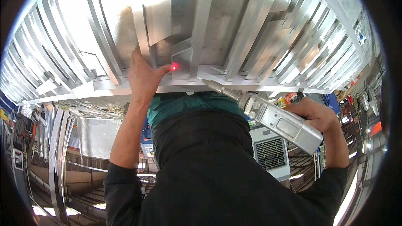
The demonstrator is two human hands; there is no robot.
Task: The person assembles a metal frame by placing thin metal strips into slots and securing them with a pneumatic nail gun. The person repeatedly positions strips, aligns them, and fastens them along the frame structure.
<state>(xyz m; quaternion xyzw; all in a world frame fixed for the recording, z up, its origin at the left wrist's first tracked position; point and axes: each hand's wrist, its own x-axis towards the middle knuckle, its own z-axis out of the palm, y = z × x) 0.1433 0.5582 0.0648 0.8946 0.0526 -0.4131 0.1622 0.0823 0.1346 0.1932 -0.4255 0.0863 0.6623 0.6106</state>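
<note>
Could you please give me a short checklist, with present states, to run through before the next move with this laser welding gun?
1. Laser welding gun in hand: ok, the right hand holds it toward its rear.
2. Trigger finger position: cannot tell, the body of the gun hides it.
3. Nozzle apart from the left hand: ok, it sits to the right with a gap between.
4. Red light spot off the fingers: not ok, it shows at the tip of the left thumb.
5. Metal bar gripped firmly: cannot tell, the left hand is at its lower end, with some fingers hidden.
6. Gloves on: not ok, both hands are bare.
</note>
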